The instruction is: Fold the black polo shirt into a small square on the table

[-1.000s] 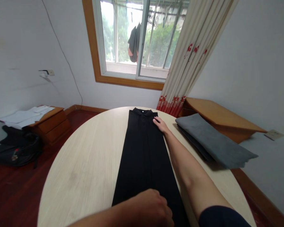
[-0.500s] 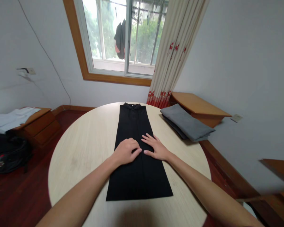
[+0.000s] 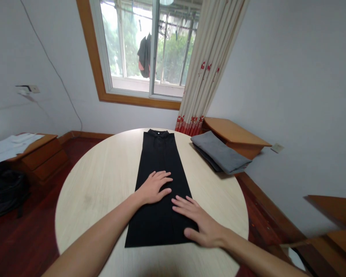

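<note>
A black collared shirt (image 3: 158, 157), folded into a long narrow strip, lies flat on the round table (image 3: 95, 177) with its collar at the far end. My left hand (image 3: 155, 187) rests flat on the middle of the shirt, fingers apart. Lower down, by the shirt's near right edge, my right hand (image 3: 200, 221) is spread with its fingers over the cloth and its wrist past the edge. Neither hand grips anything.
Folded grey and black cloth (image 3: 220, 152) lies at the table's right edge. Behind it stands a wooden cabinet (image 3: 233, 132) beside a curtain (image 3: 210, 65). A wooden drawer unit (image 3: 43, 157) with white papers is at the left, near a black bag (image 3: 8, 192).
My right hand has slid toward me and to the right, down the shirt to its near right edge. My left hand stays mid-shirt, its fingers now stretched out. The view has shifted slightly.
</note>
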`<act>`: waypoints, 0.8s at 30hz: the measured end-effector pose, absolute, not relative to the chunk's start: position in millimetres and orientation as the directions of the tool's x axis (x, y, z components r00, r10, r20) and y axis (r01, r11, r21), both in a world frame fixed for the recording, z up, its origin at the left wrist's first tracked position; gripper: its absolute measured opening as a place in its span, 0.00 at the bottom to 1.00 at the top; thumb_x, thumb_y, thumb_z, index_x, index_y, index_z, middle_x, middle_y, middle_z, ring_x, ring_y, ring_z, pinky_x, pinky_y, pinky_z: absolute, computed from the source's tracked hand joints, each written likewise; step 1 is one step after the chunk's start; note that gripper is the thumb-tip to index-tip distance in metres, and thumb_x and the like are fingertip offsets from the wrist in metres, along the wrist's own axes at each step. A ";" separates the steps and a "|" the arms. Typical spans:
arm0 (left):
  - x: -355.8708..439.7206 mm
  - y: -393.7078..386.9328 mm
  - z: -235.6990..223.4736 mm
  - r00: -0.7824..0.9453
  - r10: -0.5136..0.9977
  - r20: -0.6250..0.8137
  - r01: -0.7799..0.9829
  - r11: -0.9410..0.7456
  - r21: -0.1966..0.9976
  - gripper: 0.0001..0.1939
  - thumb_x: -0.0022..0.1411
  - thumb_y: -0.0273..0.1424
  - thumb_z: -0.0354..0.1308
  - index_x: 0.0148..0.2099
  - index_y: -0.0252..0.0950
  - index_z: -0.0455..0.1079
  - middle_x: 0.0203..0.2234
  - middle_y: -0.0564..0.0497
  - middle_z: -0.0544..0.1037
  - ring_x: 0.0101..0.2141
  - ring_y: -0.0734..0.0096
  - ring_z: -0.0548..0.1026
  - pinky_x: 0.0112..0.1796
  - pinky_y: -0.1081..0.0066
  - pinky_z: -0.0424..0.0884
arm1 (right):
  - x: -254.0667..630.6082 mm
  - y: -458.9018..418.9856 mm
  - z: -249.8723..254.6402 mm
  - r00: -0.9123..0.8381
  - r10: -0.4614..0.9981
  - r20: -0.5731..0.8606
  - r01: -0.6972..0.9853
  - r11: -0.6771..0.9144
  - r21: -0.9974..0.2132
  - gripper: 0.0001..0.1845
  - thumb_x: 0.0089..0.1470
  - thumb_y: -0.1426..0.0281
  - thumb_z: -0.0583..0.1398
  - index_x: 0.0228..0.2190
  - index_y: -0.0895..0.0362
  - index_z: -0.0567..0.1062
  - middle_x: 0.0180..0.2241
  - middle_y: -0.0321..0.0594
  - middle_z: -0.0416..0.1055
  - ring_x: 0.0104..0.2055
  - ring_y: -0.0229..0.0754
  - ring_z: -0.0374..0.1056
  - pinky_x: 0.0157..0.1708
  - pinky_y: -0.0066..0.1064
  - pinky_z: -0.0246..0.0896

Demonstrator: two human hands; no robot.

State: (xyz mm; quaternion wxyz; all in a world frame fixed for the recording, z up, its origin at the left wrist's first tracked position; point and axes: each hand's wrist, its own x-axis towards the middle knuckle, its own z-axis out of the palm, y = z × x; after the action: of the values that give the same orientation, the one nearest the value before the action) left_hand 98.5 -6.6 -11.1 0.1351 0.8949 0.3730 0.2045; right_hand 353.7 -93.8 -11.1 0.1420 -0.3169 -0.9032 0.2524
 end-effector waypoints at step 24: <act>112.3 -9.4 -24.0 0.726 0.685 0.053 0.608 -0.677 0.415 0.33 0.71 0.51 0.43 0.72 0.42 0.52 0.71 0.42 0.51 0.70 0.44 0.45 0.61 0.27 0.39 | 286.3 343.3 -45.9 -0.283 0.959 0.019 0.941 0.282 -0.188 0.43 0.64 0.45 0.46 0.69 0.58 0.52 0.72 0.46 0.41 0.73 0.54 0.36 0.70 0.55 0.29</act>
State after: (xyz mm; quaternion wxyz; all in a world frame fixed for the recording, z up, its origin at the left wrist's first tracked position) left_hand 112.3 -9.4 -24.0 0.1880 0.9098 0.3555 0.1028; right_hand 286.3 343.3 -45.9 0.0639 -0.5953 -0.7979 0.0698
